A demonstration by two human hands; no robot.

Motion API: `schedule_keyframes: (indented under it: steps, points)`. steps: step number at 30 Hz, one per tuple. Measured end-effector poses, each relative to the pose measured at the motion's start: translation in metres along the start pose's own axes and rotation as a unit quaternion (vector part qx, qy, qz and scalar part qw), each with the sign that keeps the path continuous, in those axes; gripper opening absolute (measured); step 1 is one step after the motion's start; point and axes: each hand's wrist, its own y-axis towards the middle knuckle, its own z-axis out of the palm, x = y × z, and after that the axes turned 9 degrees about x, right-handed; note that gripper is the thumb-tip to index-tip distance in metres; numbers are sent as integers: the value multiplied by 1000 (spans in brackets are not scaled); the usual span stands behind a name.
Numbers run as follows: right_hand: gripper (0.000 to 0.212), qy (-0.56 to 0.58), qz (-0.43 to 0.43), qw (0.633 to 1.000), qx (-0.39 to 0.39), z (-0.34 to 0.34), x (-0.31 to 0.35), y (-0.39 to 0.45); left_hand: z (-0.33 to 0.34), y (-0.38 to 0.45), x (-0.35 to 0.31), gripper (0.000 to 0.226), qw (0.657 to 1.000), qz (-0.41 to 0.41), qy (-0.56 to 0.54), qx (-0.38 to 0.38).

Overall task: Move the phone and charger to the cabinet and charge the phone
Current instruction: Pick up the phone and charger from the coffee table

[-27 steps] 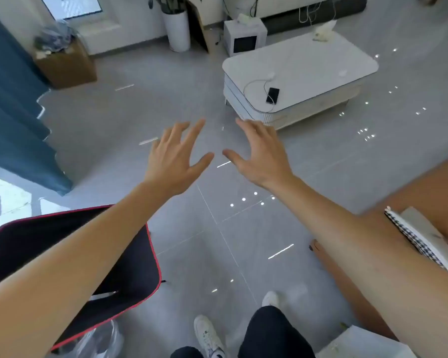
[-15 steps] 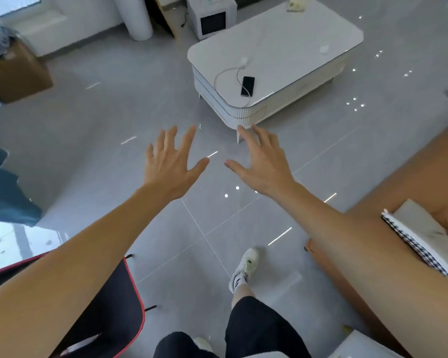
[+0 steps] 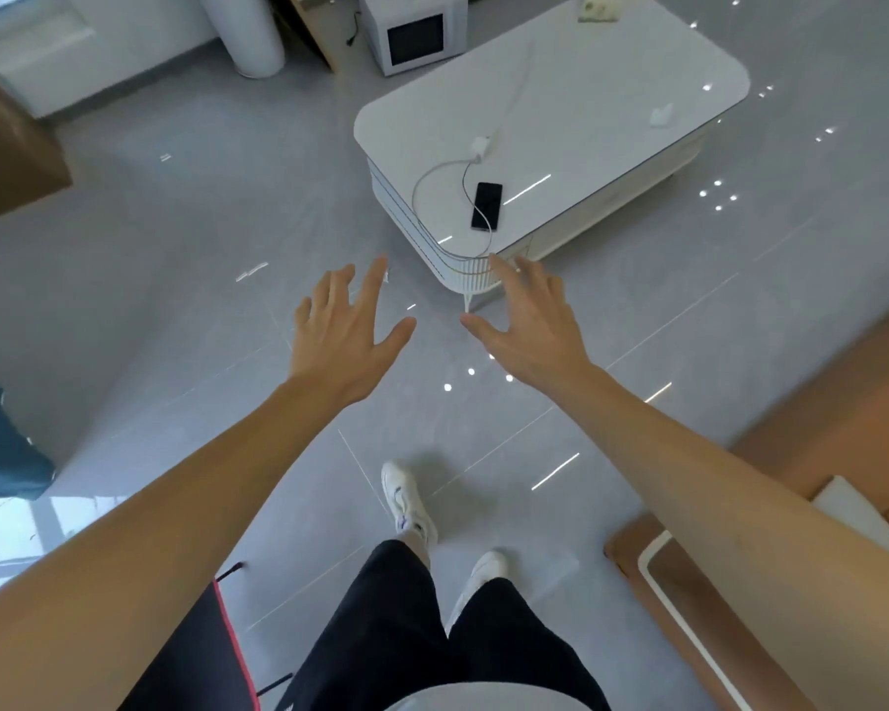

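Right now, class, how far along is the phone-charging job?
Nothing is done: the phone and charger lie on the white table. Both hands, left and right, are open and empty, short of the table. Picking up, carrying to the cabinet and plugging in remain.

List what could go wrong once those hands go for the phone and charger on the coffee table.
1. The cable loops from the charger past the phone; lifting one alone may drag the other off the coffee table.
2. Both lie near the table's corner edge, so a nudge could drop them.
3. Left hand and right hand are open and empty; a rushed grab might fumble.
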Motion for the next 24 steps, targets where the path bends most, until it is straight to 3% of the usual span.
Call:
schedule_keyframes:
  steps: [8,15,24]
  points:
    - [82,25,45,999,10,3,-23,170,12,194,24,73,999,37,-36,6]
    - [79,26,111,993,13,8,-52,333,27,379,59,75,994,66,-62,54]
    - [66,86,180,979,40,64,-129,500,114,540,76,73,990,49,-74,106]
